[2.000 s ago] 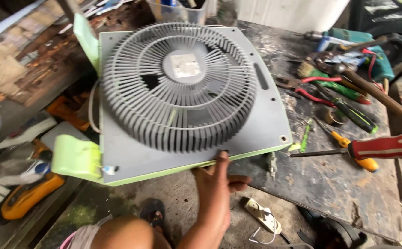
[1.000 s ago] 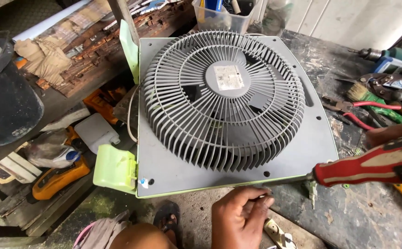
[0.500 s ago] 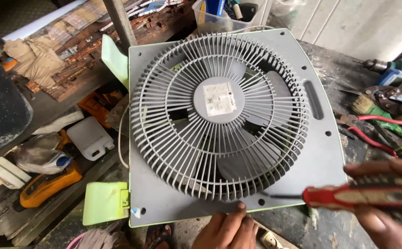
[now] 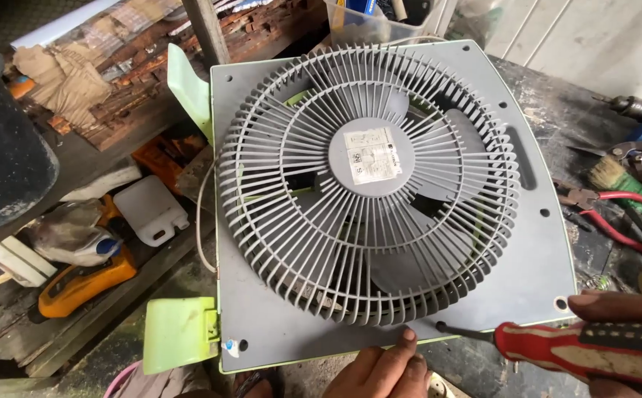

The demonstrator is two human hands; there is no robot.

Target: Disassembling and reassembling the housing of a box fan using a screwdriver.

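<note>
The grey box fan (image 4: pixel 387 199) lay grille-up on the dark surface (image 4: pixel 556 110), a white rectangular label (image 4: pixel 373 155) on its hub. The left hand (image 4: pixel 383 371), fingers curled, pressed the fan's near edge. The right hand (image 4: pixel 623 332) gripped a red-handled screwdriver (image 4: pixel 579 350), tip at that edge.

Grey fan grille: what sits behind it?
Behind the grey fan grille, grey blades and green housing show through the slats. The round centre cap hides the hub.
</note>
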